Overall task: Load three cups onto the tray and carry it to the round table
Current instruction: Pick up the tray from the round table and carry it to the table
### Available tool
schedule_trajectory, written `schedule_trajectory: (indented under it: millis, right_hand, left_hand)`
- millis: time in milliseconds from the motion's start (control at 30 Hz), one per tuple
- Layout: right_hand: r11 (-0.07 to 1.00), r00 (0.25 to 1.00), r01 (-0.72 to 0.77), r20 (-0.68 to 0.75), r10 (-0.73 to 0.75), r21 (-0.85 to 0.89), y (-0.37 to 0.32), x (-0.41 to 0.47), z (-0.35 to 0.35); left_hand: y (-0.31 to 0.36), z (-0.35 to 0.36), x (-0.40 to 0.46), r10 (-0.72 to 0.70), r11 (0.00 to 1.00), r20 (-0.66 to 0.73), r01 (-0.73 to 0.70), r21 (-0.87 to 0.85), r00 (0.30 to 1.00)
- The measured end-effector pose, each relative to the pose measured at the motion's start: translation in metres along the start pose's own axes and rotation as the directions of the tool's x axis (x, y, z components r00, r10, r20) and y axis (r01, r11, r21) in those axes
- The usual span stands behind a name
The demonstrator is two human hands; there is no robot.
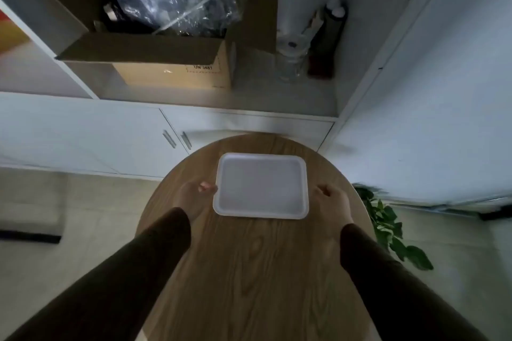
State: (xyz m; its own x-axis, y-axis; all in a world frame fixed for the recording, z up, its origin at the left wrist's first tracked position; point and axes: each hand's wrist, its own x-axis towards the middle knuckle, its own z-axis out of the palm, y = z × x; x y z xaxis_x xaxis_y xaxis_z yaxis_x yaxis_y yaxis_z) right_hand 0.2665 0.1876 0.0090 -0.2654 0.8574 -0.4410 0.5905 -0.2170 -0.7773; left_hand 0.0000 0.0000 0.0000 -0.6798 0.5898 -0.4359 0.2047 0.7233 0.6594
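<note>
Two hands: both are reaching out from dark brown long sleeves (155, 252), one at each short side of the tray.
Tray: a white rectangular plastic tray (261, 185) with rounded corners and a low raised rim is lying flat, and nothing is resting on its pale grey inner surface.
Tray position: it is sitting on the far half of the round wood-grain table (249, 271), turned slightly against the table's edge.
Left hand: the left hand (195, 198) is resting on the tabletop at the tray's left rim, fingertips (206, 188) curling in and touching or almost touching the edge; whether they are gripping it I cannot tell.
Right hand: the right hand (331, 202) is hovering just beside the tray's right rim, fingers loosely curled and holding nothing.
Cupboard: a white cabinet (83, 135) with two metal handles is standing behind the table.
Shelf above: an open brown cardboard box (155, 63) stuffed with clear plastic bags is sitting there, with clear glass cups (291, 63) near it to the right, blurred.
Floor: a green leafy plant (393, 232) is showing past the table's right edge.
</note>
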Motion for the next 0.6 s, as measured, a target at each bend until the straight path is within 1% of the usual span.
schedule_trajectory:
  millis: [100, 133, 200, 267, 400, 500, 600]
  right_hand:
    - [0.994, 0.999, -0.046, -0.002, 0.046, -0.103, 0.008, 0.016, 0.006]
    - [0.991, 0.997, -0.078, 0.006, 0.079, -0.11, 0.008, 0.019, 0.009]
    - [0.988, 0.995, -0.091, 0.019, 0.094, -0.126, 0.01, 0.024, 0.013]
    - [0.987, 0.995, -0.093, 0.022, 0.097, -0.128, 0.008, 0.029, 0.015]
    - [0.986, 0.995, -0.086, 0.032, 0.092, -0.142, 0.005, 0.032, 0.022]
    - [0.984, 0.996, -0.079, 0.03, 0.085, -0.162, 0.007, 0.028, 0.021]
    - [0.984, 0.995, -0.052, 0.074, 0.065, -0.168, 0.003, 0.014, 0.021]
  left_hand:
    - [0.003, 0.005, 0.008, -0.038, 0.999, -0.032, 0.039, 0.033, 0.999]
    - [0.004, 0.007, 0.011, -0.045, 0.998, -0.041, 0.046, 0.041, 0.998]
    - [0.005, 0.011, 0.016, -0.046, 0.997, -0.052, 0.049, 0.061, 0.998]
    - [0.008, 0.012, 0.019, -0.041, 0.995, -0.056, 0.046, 0.083, 0.998]
    - [0.007, 0.018, 0.022, -0.057, 0.997, -0.06, 0.061, 0.056, 0.997]
    - [0.001, 0.015, 0.011, -0.053, 0.997, -0.063, 0.056, 0.051, 0.997]
    - [-0.014, 0.003, -0.008, -0.054, 0.998, -0.065, 0.056, 0.026, 0.996]
